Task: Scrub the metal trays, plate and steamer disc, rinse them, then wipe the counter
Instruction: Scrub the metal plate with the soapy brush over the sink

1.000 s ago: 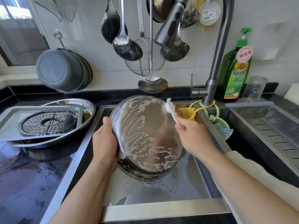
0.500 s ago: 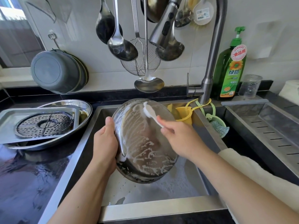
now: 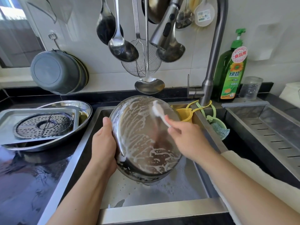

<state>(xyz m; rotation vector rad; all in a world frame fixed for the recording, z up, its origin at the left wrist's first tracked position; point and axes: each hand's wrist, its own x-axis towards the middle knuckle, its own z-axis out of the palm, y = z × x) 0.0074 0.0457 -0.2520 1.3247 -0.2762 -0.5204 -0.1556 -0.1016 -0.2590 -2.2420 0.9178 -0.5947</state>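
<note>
Stainless steel, streaked with white suds, the round plate (image 3: pixel 144 140) is tilting on edge above the sink (image 3: pixel 146 213) — the left hand (image 3: pixel 103 143) is gripping its left rim, thumb on the near face, the fingers curling out of view behind. The right hand (image 3: pixel 186 140) is pinching a white brush (image 3: pixel 159 112) against the plate's upper face. On the black desk (image 3: pixel 24 184) at left, the steamer disc (image 3: pixel 43 125) is lying in a rectangular tray (image 3: pixel 9 117) — itself resting in an oval tray (image 3: pixel 84 109).

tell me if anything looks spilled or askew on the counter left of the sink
The rectangular metal tray sits tilted across the oval metal tray, with the perforated steamer disc resting on it. The black counter in front looks wet. Nothing seems damaged.
</note>
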